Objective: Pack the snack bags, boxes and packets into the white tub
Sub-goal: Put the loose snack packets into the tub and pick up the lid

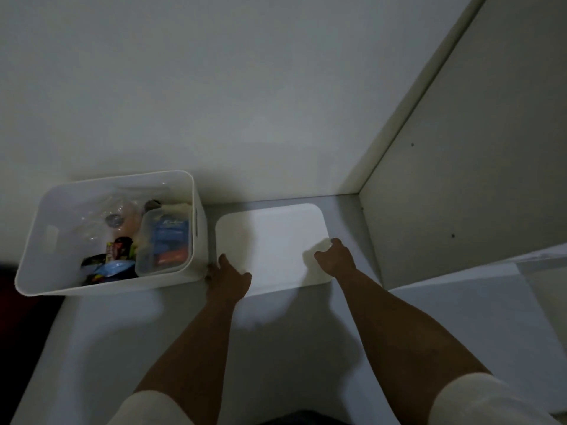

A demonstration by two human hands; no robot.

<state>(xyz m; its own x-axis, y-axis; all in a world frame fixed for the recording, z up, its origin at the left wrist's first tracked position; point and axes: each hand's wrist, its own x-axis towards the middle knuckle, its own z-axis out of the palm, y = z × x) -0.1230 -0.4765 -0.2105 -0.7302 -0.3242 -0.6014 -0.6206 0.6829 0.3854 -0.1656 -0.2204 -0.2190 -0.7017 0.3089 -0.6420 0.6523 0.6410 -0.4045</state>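
My left hand [228,279] curls its fingers over the near left edge of the flat white plastic lid [271,240]; my right hand [334,256] grips its right edge. The lid lies on the pale shelf [122,332]. Just left stands the open white plastic tub [46,237], with snack packets [116,259] and a clear lidded box [165,240] inside.

The tub [46,240] is white. The lid [270,240] beside it is white too. Inside the tub is a clear box [144,262] with a blue and orange packet [170,243]. A red and yellow packet [118,248] lies there. The sleeves [147,409] are cream.
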